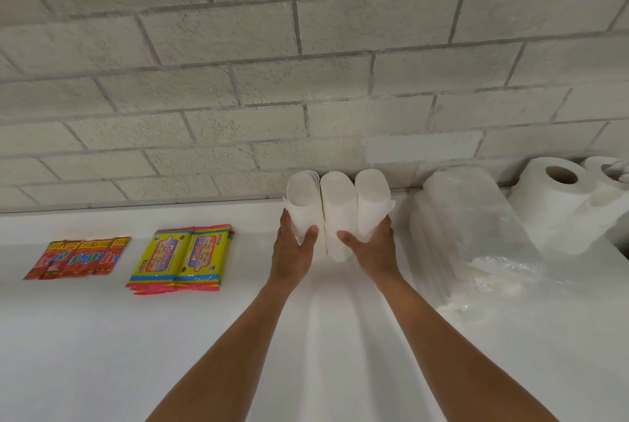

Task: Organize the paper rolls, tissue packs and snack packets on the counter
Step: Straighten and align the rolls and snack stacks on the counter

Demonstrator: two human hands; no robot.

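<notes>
While three paper rolls (337,207) stand touching on the tabletop (102,336), my left hand (293,251) and right hand (374,251) grip clamped around the outer two.

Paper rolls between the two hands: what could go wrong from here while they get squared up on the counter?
1. The three paper rolls stand upright, squeezed only from the outer sides by the left hand and right hand; the middle one could slip out or topple.
2. The left roll's loose outer sheets may unwind.
3. The clear plastic pack lies close on the right; a sideways shove could bump it.
</notes>
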